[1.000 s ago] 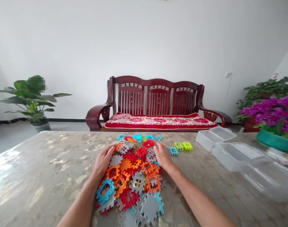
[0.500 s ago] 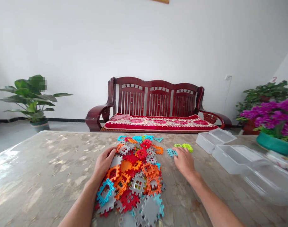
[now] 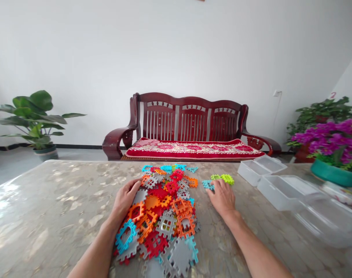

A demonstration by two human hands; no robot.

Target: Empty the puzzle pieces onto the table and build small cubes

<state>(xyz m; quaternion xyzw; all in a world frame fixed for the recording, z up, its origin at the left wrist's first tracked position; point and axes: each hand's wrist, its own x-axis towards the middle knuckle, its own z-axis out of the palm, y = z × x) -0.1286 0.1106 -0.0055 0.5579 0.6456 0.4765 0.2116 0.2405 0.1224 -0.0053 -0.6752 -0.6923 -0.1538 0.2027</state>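
Observation:
A heap of flat toothed plastic tiles (image 3: 164,216) in orange, red, grey and blue lies on the marbled table (image 3: 54,216) in front of me. My left hand (image 3: 125,199) rests flat against the heap's left side, fingers stretched over a grey tile. My right hand (image 3: 222,197) lies to the right of the heap, fingers extended onto a small blue tile (image 3: 207,184) and touching two lime-green tiles (image 3: 224,178) that sit apart from the heap.
Three clear plastic boxes (image 3: 261,170) (image 3: 286,191) (image 3: 329,218) stand in a row at the right. A teal pot of purple flowers (image 3: 335,154) stands behind them. Beyond the table are a dark wooden bench (image 3: 190,129) and a leafy plant (image 3: 37,119).
My right hand left the right side of the heap and moved right to the separate blue and green tiles. My left hand stayed on the heap.

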